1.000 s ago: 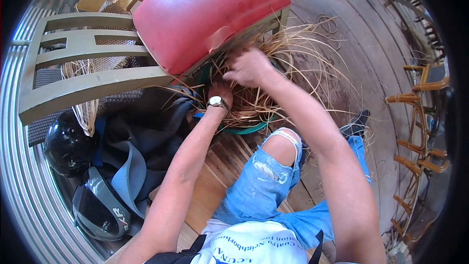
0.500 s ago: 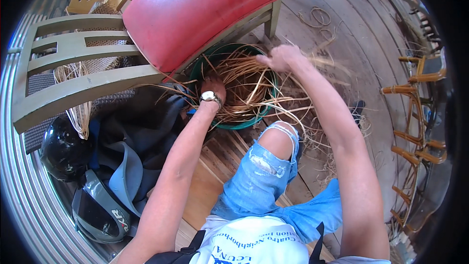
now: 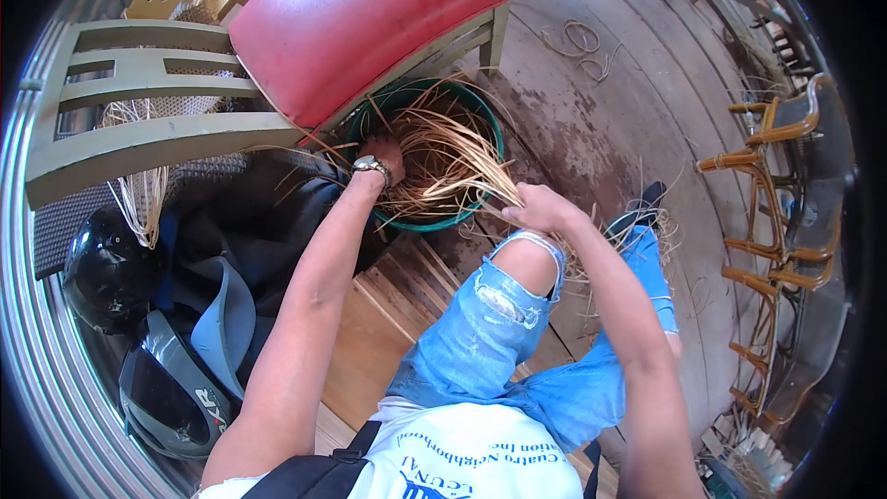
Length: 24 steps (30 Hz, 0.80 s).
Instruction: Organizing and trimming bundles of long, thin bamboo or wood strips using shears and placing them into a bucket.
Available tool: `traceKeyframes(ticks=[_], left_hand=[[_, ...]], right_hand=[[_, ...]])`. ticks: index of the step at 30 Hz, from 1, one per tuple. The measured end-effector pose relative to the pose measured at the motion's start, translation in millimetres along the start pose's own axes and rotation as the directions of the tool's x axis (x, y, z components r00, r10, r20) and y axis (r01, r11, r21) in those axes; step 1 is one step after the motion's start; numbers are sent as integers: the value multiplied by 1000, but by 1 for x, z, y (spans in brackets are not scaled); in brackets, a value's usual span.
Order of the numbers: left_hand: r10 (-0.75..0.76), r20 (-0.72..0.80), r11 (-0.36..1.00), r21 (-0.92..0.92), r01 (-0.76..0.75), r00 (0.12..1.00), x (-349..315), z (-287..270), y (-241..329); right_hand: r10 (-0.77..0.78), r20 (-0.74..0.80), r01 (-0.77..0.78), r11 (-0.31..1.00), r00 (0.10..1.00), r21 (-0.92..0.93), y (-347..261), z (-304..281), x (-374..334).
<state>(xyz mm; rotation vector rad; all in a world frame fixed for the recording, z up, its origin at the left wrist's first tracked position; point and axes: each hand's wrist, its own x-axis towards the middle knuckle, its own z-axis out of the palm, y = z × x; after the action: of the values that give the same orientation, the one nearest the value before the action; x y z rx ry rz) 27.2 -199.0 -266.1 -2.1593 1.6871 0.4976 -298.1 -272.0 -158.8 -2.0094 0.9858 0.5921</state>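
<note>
We think this is a weaving workshop: around the left hand (image 3: 383,153) stands a round green tub (image 3: 434,225) with thin tan strips (image 3: 453,136), and well right of the right hand (image 3: 545,210) stand curved brown furniture frames (image 3: 758,249).

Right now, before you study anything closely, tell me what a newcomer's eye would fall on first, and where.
Probably the glossy red chair seat, large at the top, left of centre. Below it in the picture is a green tub of tangled, straw-coloured strips, with the left hand inside and the right hand gripping a bunch beyond its right rim. A shiny black helmet stands out at far left.
</note>
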Motion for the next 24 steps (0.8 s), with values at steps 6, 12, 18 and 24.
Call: traceKeyframes(ticks=[6, 12, 18, 24], left_hand=[[111, 136, 759, -651, 5, 985, -44, -50, -10], [-11, -481, 778, -555, -294, 877, -76, -10, 0], [-265, -661, 775, -579, -253, 702, -76, -3, 15], [-421, -624, 598, -737, -315, 659, -158, -52, 5]], right_hand=[[257, -339, -208, 963, 905, 173, -9, 14, 22], [487, -108, -241, 597, 867, 765, -35, -16, 30], [458, -141, 316, -332, 878, 889, -101, 17, 88], [702, -104, 567, -469, 705, 678, -113, 58, 131]])
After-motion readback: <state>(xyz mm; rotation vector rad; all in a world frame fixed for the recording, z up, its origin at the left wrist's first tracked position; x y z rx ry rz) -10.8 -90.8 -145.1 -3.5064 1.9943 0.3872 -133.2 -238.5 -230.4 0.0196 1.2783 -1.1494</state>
